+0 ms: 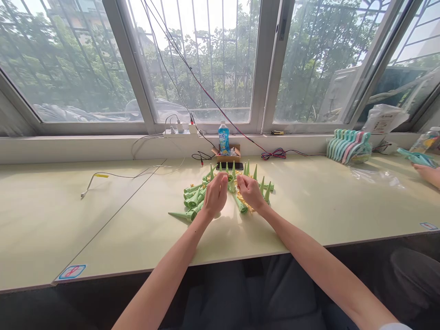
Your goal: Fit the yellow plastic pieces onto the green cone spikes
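Note:
My left hand [216, 195] and my right hand [250, 191] are raised close together above the table, both with fingers curled closed. In the narrow gap between them shows a green plastic piece with a round open end [231, 185]. Whether either hand grips it is hidden by the fingers. Around them are many green plastic spikes: a pile of lying spikes [194, 198] left of my left hand, one lying spike [240, 204] below my right hand, and upright spikes [255, 172] behind and to the right. Small yellow parts [243, 200] are scattered beside my right hand.
Behind the spikes are a dark phone [229, 166], a small cardboard box [235, 156] and a blue-labelled bottle [223, 137]. A power strip [180, 133] and cable bundle [274, 153] sit near the window. Pastel hangers [349, 146] stand right; another person's hand [428, 174] is at the edge.

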The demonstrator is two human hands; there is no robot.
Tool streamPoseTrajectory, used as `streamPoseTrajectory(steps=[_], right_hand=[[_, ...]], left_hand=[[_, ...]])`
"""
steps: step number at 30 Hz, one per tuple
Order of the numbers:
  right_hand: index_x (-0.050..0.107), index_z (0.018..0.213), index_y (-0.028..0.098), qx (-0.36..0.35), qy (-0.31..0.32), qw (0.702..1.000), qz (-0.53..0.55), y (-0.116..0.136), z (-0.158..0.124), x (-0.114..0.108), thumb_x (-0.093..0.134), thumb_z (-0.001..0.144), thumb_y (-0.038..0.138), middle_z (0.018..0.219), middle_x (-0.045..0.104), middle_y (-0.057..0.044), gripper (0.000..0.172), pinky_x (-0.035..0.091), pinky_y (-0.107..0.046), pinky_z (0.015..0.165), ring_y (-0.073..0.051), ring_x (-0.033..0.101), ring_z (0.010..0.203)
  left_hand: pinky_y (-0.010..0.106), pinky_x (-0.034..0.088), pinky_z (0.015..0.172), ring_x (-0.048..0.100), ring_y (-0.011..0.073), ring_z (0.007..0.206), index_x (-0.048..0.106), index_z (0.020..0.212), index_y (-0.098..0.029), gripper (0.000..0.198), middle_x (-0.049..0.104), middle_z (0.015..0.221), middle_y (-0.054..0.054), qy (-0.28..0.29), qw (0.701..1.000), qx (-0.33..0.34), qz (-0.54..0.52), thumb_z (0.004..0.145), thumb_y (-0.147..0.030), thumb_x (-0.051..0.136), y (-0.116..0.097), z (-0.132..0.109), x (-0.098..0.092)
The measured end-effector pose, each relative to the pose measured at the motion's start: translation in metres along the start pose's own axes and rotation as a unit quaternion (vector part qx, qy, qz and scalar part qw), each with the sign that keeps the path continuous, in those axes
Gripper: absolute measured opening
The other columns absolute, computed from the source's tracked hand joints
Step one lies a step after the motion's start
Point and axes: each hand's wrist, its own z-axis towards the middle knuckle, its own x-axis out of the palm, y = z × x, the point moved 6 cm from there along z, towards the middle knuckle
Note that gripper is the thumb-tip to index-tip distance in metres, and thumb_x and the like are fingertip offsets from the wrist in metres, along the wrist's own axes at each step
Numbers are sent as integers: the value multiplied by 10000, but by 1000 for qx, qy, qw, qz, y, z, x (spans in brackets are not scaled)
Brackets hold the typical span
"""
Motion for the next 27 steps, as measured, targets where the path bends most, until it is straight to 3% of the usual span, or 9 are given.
streamPoseTrajectory(steps=[4,9,16,27], right_hand=[[375,629,212,-9,6,1000,4,2,-1,0,369,972,510,568,434,23,455,314,-260,513,-110,387,508],[420,665,205,-14,12,1000,10,4,-2,-1,386,970,493,604,487,16,421,342,-250,528,-106,429,511],[488,739,200,-22,19,999,14,4,-2,-1,415,956,483,678,545,1,364,370,-247,544,-110,464,535],[463,749,211,-4,21,1000,19,2,-1,-1,394,959,490,681,540,3,357,365,-248,512,-109,459,499]], left_hand=[[249,354,477,460,115,446,504,1013,-216,370,508,583,-35,-19,998,-56,-30,1004,-485,251,5,0,-2],[265,387,490,516,123,467,524,786,-201,467,547,598,-2,-59,989,-115,-67,993,-519,250,11,4,-7],[243,342,392,447,104,357,439,508,-186,583,513,434,-4,23,972,-203,-119,922,-594,388,21,3,3],[202,319,341,469,89,329,540,693,-169,439,562,481,-11,66,959,-204,-183,872,-570,522,17,3,6]])
